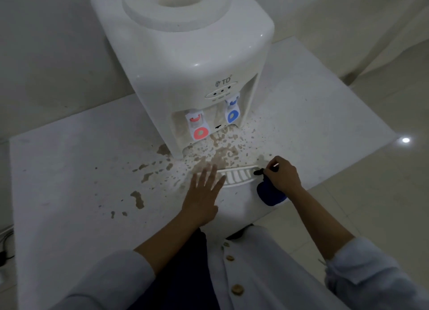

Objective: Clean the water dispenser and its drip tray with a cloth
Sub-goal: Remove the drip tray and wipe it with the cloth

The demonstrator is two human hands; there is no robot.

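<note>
A white water dispenser [185, 61] stands on a white tabletop [69, 170], with a red tap [197, 126] and a blue tap [232, 112]. Its white slotted drip tray [239, 176] lies pulled out in front, with brown splashes [220, 154] around it. My left hand [204, 193] lies flat with spread fingers on the tray's left end. My right hand [283, 175] grips a blue spray bottle [270, 191] by its black nozzle at the tray's right end. No cloth is visible.
Brown stains [138, 199] dot the tabletop left of the tray. The table's front edge runs close to my body. Tiled floor [371, 193] lies to the right and cables [5, 244] at the far left.
</note>
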